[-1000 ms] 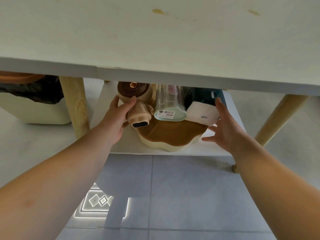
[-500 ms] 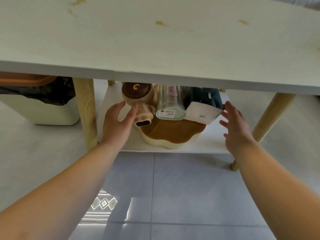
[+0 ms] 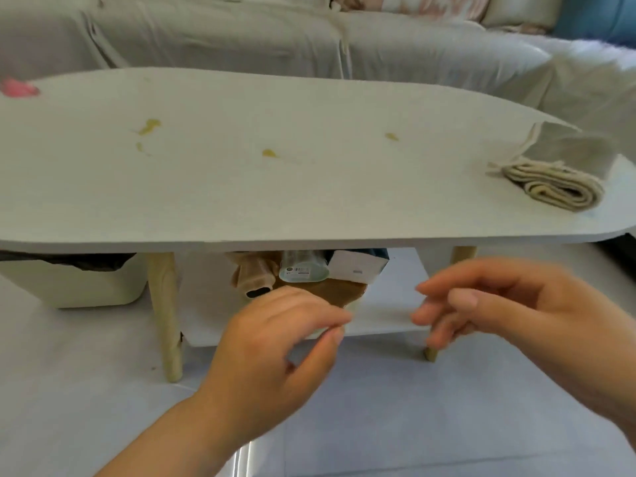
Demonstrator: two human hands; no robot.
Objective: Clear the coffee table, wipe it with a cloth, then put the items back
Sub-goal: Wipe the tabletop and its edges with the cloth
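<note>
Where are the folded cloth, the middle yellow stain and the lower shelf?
folded cloth (image 3: 557, 187), head view, on its rolled front folds.
middle yellow stain (image 3: 269, 153), head view, on the blot's centre.
lower shelf (image 3: 389, 315), head view, on its bare right part.

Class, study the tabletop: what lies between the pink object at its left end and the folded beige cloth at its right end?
In the head view, only bare white tabletop with yellow stains lies between the pink object and the folded beige cloth.

The white oval matt tabletop (image 3: 309, 187) looked smooth with yellow stains; the folded beige ribbed cloth (image 3: 557, 187) at its right edge looked soft; the pale legs (image 3: 165, 304) were wood.
</note>
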